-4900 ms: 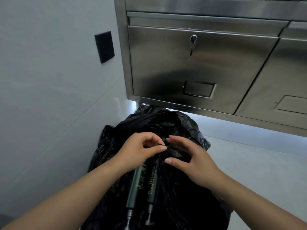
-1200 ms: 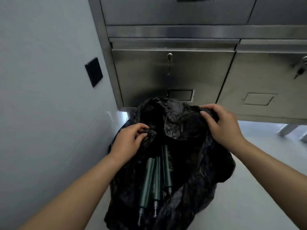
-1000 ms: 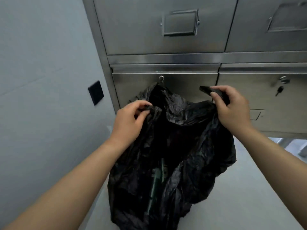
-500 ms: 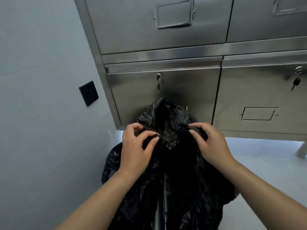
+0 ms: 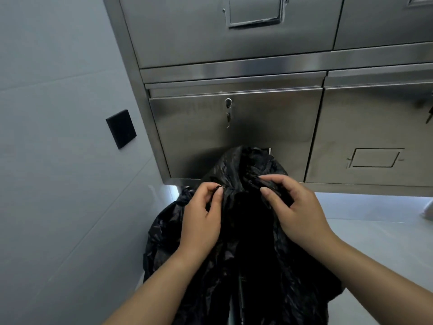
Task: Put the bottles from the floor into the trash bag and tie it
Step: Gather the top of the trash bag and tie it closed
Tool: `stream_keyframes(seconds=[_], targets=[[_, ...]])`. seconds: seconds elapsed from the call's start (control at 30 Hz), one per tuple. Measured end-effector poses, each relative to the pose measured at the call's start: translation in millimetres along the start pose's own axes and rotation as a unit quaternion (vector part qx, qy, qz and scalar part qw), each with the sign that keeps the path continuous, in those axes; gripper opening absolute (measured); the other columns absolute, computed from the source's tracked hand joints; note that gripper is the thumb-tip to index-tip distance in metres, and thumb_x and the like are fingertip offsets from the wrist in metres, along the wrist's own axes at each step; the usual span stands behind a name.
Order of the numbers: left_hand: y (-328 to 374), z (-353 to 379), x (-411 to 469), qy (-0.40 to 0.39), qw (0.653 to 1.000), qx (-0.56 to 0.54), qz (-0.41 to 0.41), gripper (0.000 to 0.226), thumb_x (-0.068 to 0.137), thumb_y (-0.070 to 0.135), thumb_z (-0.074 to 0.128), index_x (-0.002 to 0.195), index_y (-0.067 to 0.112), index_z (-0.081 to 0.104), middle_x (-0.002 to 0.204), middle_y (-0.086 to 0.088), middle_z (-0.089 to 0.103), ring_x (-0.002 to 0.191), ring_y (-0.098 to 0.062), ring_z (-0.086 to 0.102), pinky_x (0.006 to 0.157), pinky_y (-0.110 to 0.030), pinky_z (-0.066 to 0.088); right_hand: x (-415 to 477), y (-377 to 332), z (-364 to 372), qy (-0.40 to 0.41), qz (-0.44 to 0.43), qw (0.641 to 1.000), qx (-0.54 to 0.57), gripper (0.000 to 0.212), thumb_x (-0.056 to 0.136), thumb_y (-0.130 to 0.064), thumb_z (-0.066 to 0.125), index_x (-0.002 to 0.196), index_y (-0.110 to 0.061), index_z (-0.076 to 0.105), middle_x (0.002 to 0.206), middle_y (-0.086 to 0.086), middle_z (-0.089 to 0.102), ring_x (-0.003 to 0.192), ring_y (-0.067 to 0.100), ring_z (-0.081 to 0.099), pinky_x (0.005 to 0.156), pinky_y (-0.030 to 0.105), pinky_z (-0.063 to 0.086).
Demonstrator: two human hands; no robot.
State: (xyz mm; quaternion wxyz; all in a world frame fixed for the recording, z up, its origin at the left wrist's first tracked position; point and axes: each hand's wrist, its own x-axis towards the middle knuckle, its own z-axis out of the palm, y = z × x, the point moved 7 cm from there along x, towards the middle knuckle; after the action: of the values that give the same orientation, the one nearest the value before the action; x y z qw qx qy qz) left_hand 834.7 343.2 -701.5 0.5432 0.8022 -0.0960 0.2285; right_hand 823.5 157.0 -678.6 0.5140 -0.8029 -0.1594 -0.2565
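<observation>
both hands' fingers pinched shut on trash bag (image 5: 246,266) rim: left hand (image 5: 201,219), right hand (image 5: 297,214)

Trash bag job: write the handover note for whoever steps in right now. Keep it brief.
Left hand: pinching the left side of the trash bag mouth.
Right hand: gripping the right side of the mouth, close to the left hand.
Bag: stands on the floor in front of the steel cabinet, between the wall and the person. No bottles lie on the visible floor; the bag's contents are mostly hidden.
Done: the mouth is gathered.
Left: no knot shows yet, so tie the bag.
</observation>
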Motion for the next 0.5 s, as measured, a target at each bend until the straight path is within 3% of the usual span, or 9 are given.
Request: stream_keyframes(seconds=[0.27,0.33,0.4,0.5], targets=[[-15.4,17.2,-0.5,-0.009,0.986,-0.103,-0.131,0.014,0.093,0.025,0.052,0.09,0.018,0.065,0.086,0.002,0.072,0.085,-0.01,0.067,0.081,-0.024,0.051,-1.4,16.3,11.3,-0.016,0.032,0.999,0.014,0.019,0.086,-0.02,0.063,0.099,-0.033,0.064,0.097,-0.021,0.066,0.094,-0.006,0.059,0.081,0.008,0.042],[-18.9,14.2,1.5,-0.013,0.985,-0.096,-0.142,0.017,0.095,0.03,0.048,0.097,0.022,0.063,0.095,0.009,0.069,0.093,-0.006,0.063,0.083,-0.014,0.046,0.0,15.7,13.4,-0.02,0.031,0.999,0.013,0.018,0.086,-0.02,0.062,0.1,-0.032,0.064,0.096,-0.022,0.065,0.093,-0.007,0.059,0.08,0.006,0.041],[-21.0,7.8,1.4,-0.043,0.99,-0.067,-0.118,0.027,0.094,0.042,0.042,0.113,0.032,0.058,0.111,0.02,0.061,0.106,0.009,0.053,0.081,0.001,0.037,2.2,18.5,10.9,-0.013,0.039,0.999,0.017,0.017,0.086,-0.022,0.062,0.1,-0.032,0.064,0.096,-0.021,0.066,0.092,-0.006,0.06,0.079,0.006,0.042],[-24.1,-3.5,-9.2,-0.095,0.993,-0.025,-0.069,0.052,0.085,0.065,0.034,0.134,0.045,0.037,0.139,0.025,0.041,0.125,0.019,0.031,0.098,-0.003,0.026,1.6,23.1,8.7,-0.001,0.044,0.999,0.016,0.017,0.086,-0.024,0.062,0.1,-0.033,0.064,0.096,-0.021,0.065,0.091,-0.006,0.06,0.078,0.006,0.042]])
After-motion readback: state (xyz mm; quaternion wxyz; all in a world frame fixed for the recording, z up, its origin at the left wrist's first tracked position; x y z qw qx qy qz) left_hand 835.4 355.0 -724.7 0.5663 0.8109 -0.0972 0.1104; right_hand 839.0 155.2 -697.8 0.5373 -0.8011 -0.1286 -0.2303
